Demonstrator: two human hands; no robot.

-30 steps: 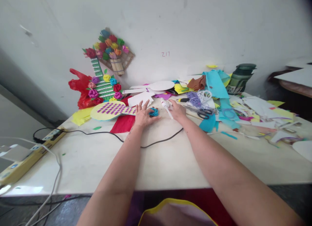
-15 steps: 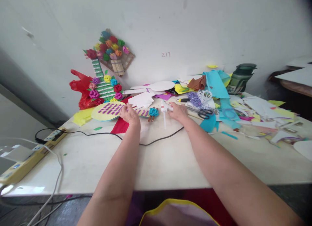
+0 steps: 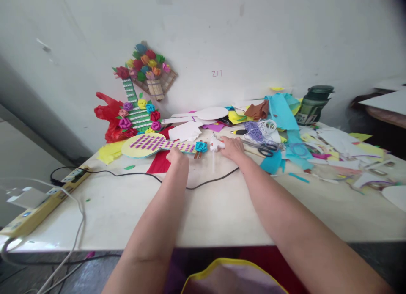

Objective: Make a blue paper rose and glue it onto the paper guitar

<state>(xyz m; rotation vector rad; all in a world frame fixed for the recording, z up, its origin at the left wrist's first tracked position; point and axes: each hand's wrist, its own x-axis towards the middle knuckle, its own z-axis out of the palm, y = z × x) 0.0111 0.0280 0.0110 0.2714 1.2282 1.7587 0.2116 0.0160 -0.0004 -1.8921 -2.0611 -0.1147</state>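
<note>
A guitar-shaped paper craft (image 3: 144,145), yellow with purple strips and a blue paper flower (image 3: 201,146) at its end, lies on the table. At the near edge of its neck is my left hand (image 3: 178,157), its fingers curled and mostly hidden behind the back of the hand; whether they grip the neck I cannot tell. My right hand (image 3: 233,149) is closed on a white glue gun (image 3: 215,143), which rests near the flower with its pale stick end towards me. Red paper (image 3: 157,162) is partly under the craft.
A black cable (image 3: 209,184) crosses the table from a power strip (image 3: 41,205) at the left. Scissors (image 3: 267,149), purple and white yarn (image 3: 258,130) and paper scraps (image 3: 336,148) lie to the right. Behind stand a green flowered guitar craft (image 3: 139,116) and a dark bottle (image 3: 315,104).
My left hand has moved right and towards me, from the craft's body to beside its neck, its fingers now curled. My right hand stays at the glue gun. The view has shifted slightly.
</note>
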